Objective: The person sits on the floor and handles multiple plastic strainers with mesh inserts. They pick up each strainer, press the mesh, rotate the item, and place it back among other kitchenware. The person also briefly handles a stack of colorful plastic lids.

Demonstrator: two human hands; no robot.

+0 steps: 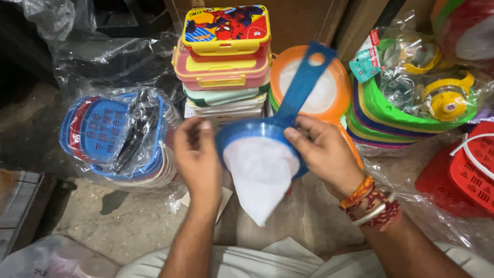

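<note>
Both hands hold a blue plastic strainer (288, 110) with a white cloth cone (260, 177) hanging below its round rim. My right hand (321, 152) grips the rim where the flat blue handle begins, thumb on top. My left hand (198, 157) pinches the opposite side of the rim with its fingertips. The handle points up and away, toward a stack of orange-rimmed strainers (329, 87) behind it.
A stack of colourful lunch boxes (224, 56) stands straight ahead. Blue and red perforated trays in a plastic bag (116, 134) lie at the left. Green and purple lids with bagged cups (406, 103) sit at the right, a red basket (463, 175) nearer me.
</note>
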